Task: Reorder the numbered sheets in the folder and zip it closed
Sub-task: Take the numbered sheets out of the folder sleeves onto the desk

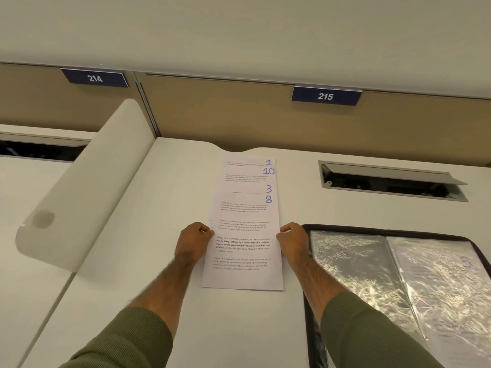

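Several white printed sheets (243, 229) lie staggered in a column on the white desk. Purple handwritten numbers 1, 10, 3 and 8 show at their top right corners. My left hand (195, 241) pinches the left edge of the nearest sheet, fingers curled. My right hand (293, 241) pinches the right edge of the same sheet at the same height. At the right lies the open black zip folder (308, 261) with shiny clear sleeves (356, 264); one sleeve at the far right holds a printed sheet (451, 282) with a faint purple number.
A rounded white divider panel (79, 192) rises at the left of the desk. An open cable hatch (390, 180) sits at the back right. The tan partition behind carries signs 214 (94, 78) and 215 (325, 96).
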Available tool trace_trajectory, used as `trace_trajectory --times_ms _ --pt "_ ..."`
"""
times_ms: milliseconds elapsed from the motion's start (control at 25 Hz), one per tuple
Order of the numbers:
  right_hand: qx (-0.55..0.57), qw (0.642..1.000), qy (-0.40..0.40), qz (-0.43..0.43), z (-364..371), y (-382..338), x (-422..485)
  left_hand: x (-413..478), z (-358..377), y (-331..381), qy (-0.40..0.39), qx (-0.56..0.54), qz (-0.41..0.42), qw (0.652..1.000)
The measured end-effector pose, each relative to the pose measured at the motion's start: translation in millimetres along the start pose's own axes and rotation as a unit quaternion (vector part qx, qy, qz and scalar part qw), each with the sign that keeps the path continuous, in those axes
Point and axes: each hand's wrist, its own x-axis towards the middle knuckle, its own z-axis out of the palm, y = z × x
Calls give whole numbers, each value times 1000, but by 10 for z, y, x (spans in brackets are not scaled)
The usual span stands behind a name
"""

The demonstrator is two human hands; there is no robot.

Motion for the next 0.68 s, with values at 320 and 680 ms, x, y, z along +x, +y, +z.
trace_trajectory --times_ms 320,680 --pt "-2 1000 -16 2 -44 19 -21 -132 -41 62 47 30 20 998" --pt "-28 999 8 -37 -490 243 -120 -439 366 303 70 54 136 987"
